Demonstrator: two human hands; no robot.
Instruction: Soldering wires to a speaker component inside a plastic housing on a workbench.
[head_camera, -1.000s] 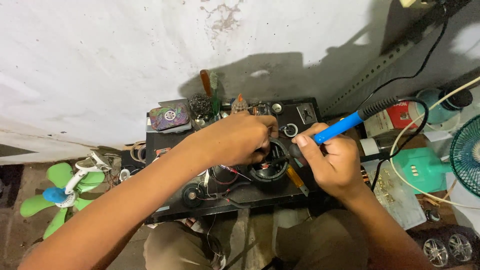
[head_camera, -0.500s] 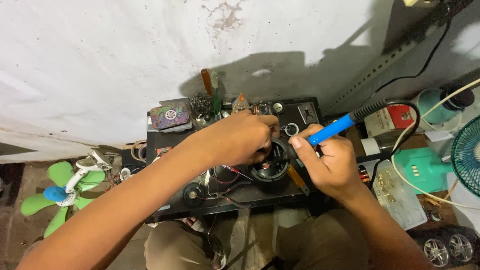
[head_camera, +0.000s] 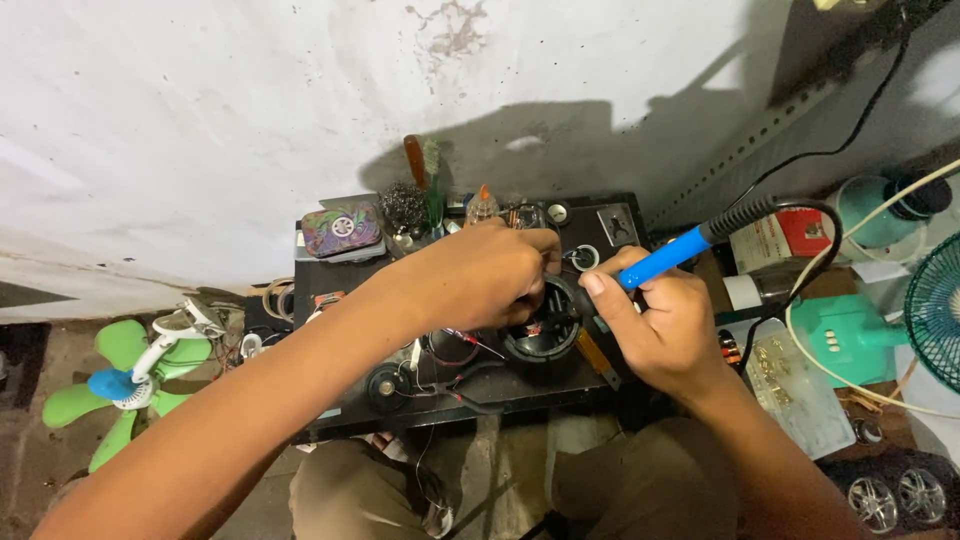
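Observation:
My right hand (head_camera: 662, 325) grips a soldering iron with a blue handle (head_camera: 665, 257), its tip pointing down-left toward a round black part (head_camera: 541, 335) on the dark board (head_camera: 360, 285). A black cord (head_camera: 790, 215) runs from the iron to the right. My left hand (head_camera: 478, 275) is closed over the round black part, fingers pinched on something small I cannot make out. Red and black thin wires (head_camera: 462, 345) trail from under that hand. A small black round part (head_camera: 385, 385) lies lower left on the board.
A green fan blade set with a blue hub (head_camera: 110, 385) lies at the left. A teal fan and its base (head_camera: 850, 330) stand at the right beside a clear plastic box (head_camera: 795, 385). A patterned tin (head_camera: 343, 229), wire wool and a brush sit at the board's back edge.
The right hand and the soldering iron shifted slightly left, closer to the left hand. The left hand has stayed over the round black part.

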